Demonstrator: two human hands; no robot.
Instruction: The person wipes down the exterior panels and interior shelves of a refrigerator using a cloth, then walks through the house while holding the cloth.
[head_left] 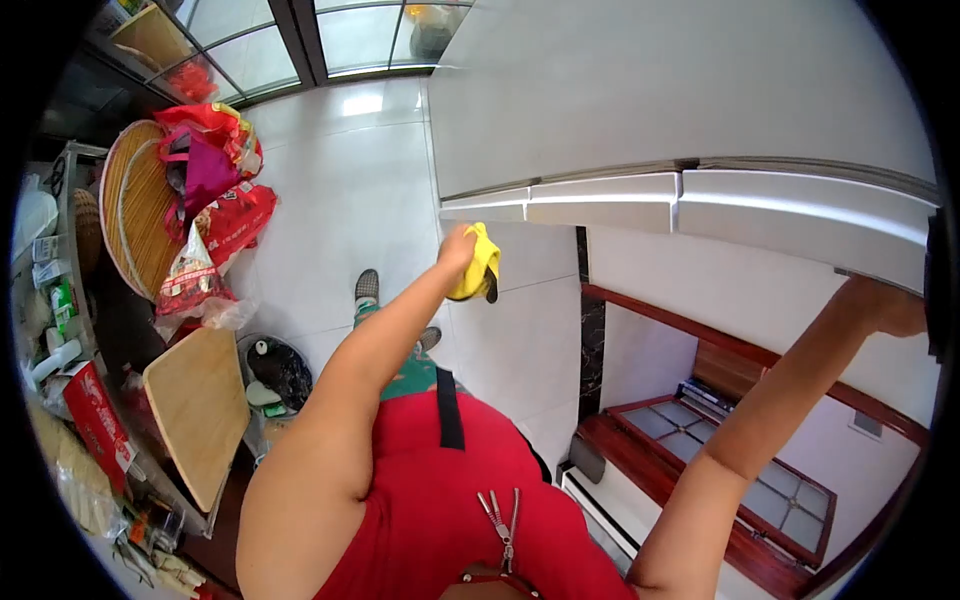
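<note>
My left hand (458,247) is closed around a crumpled yellow cloth (482,262) with dark patches on its lower side. It is held out in front of me, just below the silver edge of a large grey appliance, which looks like a refrigerator (680,90). Far to the right, my right hand (888,306) is raised against the end of the silver door edge (800,215), close to a dark vertical strip. Its fingers are mostly hidden, so their grip does not show.
At the left, red bags (235,220) lean by a round woven tray (140,210). A wooden board (200,415) stands near a black-bagged bin (278,375) and a cluttered shelf. A glass-paned door (300,40) is ahead. A red-framed opening (720,350) lies to the right. Pale tiles (330,190) cover the floor.
</note>
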